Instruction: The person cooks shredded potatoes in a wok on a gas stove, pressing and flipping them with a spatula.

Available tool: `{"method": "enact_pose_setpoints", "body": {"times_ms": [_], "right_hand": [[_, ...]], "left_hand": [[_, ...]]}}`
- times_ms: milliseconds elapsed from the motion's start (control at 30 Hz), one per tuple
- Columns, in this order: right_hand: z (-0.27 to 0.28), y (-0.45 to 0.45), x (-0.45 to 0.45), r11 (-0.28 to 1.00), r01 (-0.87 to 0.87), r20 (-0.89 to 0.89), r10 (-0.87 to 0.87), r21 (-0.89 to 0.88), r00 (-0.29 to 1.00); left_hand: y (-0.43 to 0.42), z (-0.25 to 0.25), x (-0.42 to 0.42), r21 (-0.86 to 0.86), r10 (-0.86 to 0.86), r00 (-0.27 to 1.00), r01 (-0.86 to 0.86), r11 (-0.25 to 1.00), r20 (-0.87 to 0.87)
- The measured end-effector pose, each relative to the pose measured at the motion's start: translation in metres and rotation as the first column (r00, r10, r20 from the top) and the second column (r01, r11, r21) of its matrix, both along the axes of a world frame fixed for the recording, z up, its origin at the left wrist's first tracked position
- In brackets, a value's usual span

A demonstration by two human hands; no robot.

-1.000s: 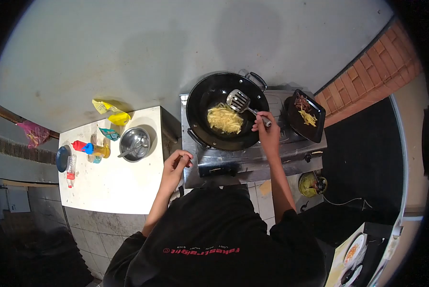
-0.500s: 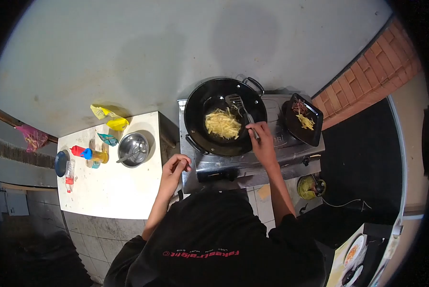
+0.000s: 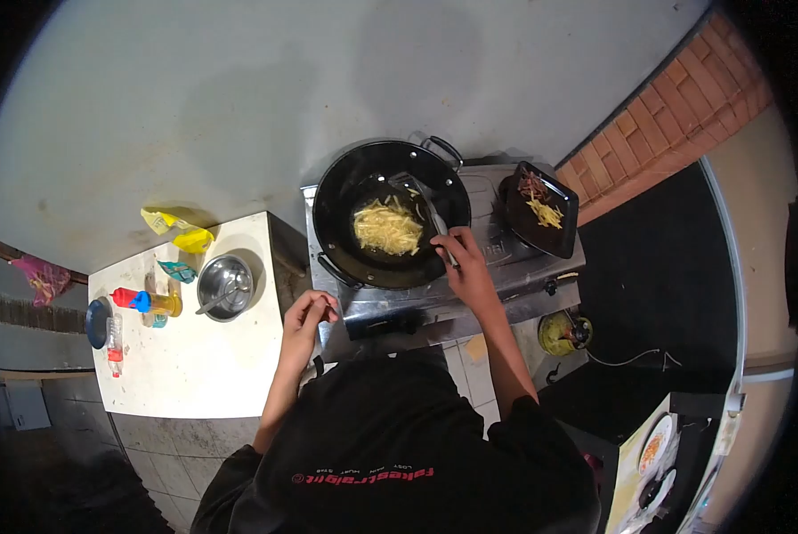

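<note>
My right hand [image 3: 463,265] is closed around the handle of a slotted spatula [image 3: 436,219]. The spatula's head lies inside a black two-handled wok [image 3: 332,240], toward its far side, with a few pale strips by it. A heap of yellow potato-like strips [image 3: 386,228] sits in the middle of the wok, apparently in oil. My left hand [image 3: 308,313] hovers near the stove's front left corner, its fingers curled in and nothing visible in them. The wok rests on the left side of a steel gas stove [image 3: 497,289].
Right of the wok, a black tray [image 3: 554,238] holds yellow strips and dark reddish pieces. On the white table [image 3: 194,374] at left stand a steel bowl [image 3: 225,307] with a spoon, squeeze bottles [image 3: 154,303] and a yellow packet [image 3: 181,230]. A brick ledge [image 3: 657,125] borders the right.
The view has shifted, so most things appear further left. The spatula's head has tilted and now has strips beside it. The strips sit in a tighter heap. My left hand stays curled.
</note>
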State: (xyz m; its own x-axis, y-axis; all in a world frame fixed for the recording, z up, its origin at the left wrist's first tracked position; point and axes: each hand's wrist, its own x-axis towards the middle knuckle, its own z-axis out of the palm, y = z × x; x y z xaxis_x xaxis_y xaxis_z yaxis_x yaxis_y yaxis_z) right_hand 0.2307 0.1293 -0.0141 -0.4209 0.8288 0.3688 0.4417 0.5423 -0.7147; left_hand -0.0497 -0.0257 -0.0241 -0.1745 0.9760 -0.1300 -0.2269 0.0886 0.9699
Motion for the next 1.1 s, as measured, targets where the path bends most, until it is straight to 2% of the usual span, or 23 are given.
{"method": "enact_pose_setpoints", "body": {"times_ms": [167,267,367,500,567,700,767,800,833,867,967,1100], "right_hand": [[0.0,0.007,0.007,0.999,0.01,0.04,-0.011,0.034,0.999],[0.002,0.009,0.006,1.0,-0.025,0.058,0.025,-0.004,0.998],[0.002,0.004,0.005,0.999,0.004,0.016,-0.005,0.038,1.0],[0.005,0.007,0.005,0.999,-0.011,-0.074,0.008,-0.037,0.997],[0.002,0.01,0.006,0.999,0.026,-0.134,-0.021,0.037,0.991],[-0.004,0.01,0.007,0.995,0.086,-0.137,-0.092,-0.049,0.986],[-0.015,0.016,0.011,0.985,0.157,-0.16,-0.143,0.079,0.977],[-0.016,0.015,0.008,0.982,0.173,-0.159,-0.16,0.072,0.974],[-0.02,0.011,0.007,0.966,0.194,-0.338,-0.242,-0.169,0.909],[-0.022,0.01,0.004,0.91,0.136,-0.491,-0.332,-0.392,0.806],[-0.028,0.012,0.0,0.936,0.181,-0.476,-0.312,-0.301,0.822],[-0.039,0.012,-0.004,0.93,0.156,-0.545,-0.325,-0.334,0.773]], "left_hand": [[0.002,-0.005,0.001,-0.018,-0.007,1.0,0.007,1.0,0.014],[0.002,-0.006,0.002,-0.01,0.013,0.998,-0.013,1.0,0.059],[0.004,-0.002,0.003,0.001,0.008,0.998,-0.008,1.0,0.058],[0.005,0.0,0.003,0.004,-0.005,0.999,0.005,1.0,0.05],[0.006,-0.003,0.001,-0.001,-0.003,0.999,0.003,1.0,0.044],[0.006,-0.001,0.001,-0.014,-0.002,0.999,0.002,1.0,0.035],[0.006,0.001,0.001,-0.017,-0.003,0.999,0.004,1.0,0.051],[0.006,0.0,0.001,-0.019,-0.013,0.999,0.014,1.0,0.051],[0.005,0.0,0.002,-0.021,0.002,0.998,0.0,1.0,0.064],[0.005,-0.001,0.003,-0.028,-0.003,0.999,0.005,1.0,0.054],[0.006,-0.003,0.001,-0.025,-0.024,0.999,0.025,0.999,0.042],[0.005,-0.002,0.003,-0.048,-0.085,0.996,0.086,0.995,0.019]]}}
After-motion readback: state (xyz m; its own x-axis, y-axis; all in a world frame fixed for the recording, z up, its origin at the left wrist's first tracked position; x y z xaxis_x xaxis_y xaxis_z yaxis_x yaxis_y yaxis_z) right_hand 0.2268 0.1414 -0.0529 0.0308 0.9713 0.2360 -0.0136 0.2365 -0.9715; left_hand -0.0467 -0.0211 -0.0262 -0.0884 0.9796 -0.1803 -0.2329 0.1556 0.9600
